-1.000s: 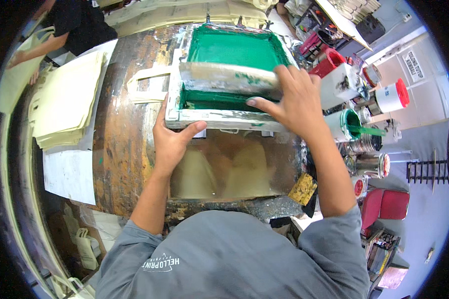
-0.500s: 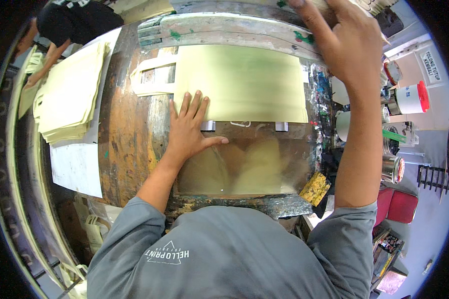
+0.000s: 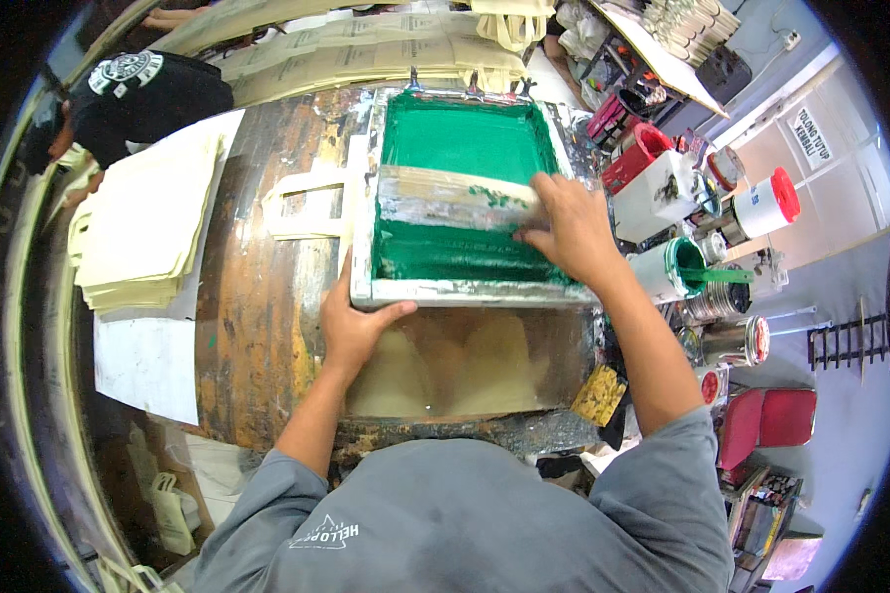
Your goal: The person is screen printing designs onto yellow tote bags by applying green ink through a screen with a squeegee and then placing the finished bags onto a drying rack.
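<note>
A screen printing frame with a pale, paint-smeared rim lies flat over a cream cloth bag, with green ink spread across its mesh. Only the bag's handle and a strip of its edge show, to the left of the frame. Inside the frame, my right hand is closed on the right end of a wide wooden squeegee, which stands across the mesh. My left hand grips the frame's near left corner, its thumb along the near rim; the other fingers are partly hidden.
Cream bags are stacked on white paper at the left, beside a person in black. Ink containers crowd the right, among them a white tub of green ink. A yellow sponge lies near the front right. Clamps hold the frame's far edge.
The frame has come down over the bag. My left hand has gone from the bag to the frame's corner. My right hand has moved down from the raised frame to the squeegee.
</note>
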{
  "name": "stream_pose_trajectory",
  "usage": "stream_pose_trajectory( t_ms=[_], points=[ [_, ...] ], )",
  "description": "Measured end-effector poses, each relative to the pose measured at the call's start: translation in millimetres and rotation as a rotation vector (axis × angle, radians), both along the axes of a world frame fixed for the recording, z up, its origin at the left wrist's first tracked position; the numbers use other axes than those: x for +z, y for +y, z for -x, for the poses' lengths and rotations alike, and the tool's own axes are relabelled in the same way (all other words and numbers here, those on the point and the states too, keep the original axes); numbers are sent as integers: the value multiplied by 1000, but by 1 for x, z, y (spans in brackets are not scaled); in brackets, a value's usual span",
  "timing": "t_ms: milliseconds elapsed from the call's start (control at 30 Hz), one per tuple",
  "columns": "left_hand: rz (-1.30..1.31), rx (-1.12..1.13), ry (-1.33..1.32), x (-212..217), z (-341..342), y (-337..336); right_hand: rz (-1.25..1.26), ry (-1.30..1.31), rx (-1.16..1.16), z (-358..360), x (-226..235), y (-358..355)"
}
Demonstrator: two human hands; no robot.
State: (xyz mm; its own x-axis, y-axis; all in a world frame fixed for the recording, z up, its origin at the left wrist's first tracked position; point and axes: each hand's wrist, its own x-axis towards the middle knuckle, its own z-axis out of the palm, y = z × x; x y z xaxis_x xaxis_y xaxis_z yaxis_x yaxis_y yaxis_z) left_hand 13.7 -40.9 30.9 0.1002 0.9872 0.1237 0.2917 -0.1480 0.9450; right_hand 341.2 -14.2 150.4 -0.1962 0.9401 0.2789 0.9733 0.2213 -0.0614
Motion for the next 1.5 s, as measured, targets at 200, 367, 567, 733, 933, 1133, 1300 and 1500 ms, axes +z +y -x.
stream_pose_trajectory(
  t_ms=[200,367,567,733,933,1133,1300,1500],
  points=[
    [-284,89,482,-43,9,-11,124,-44,-2,22,-35,-52],
    [-302,106,487,-47,12,-16,-35,-54,-56,21,-74,-37],
    [-257,83,508,-41,11,-10,-229,-105,-86,-6,-96,104],
    [-132,82,902,-23,22,-9,55,-91,-61,-49,-60,225],
    [-648,-2,460,54,-35,160,-11,-231,-167,-61,-67,240],
    [-735,6,906,39,-136,345,-35,-194,-133,-43,-78,262],
    [-864,39,937,18,-141,317,-45,-205,-74,-49,-84,223],
    [-987,50,869,10,-113,244,-34,-142,-52,-21,-77,139]
  ],
)
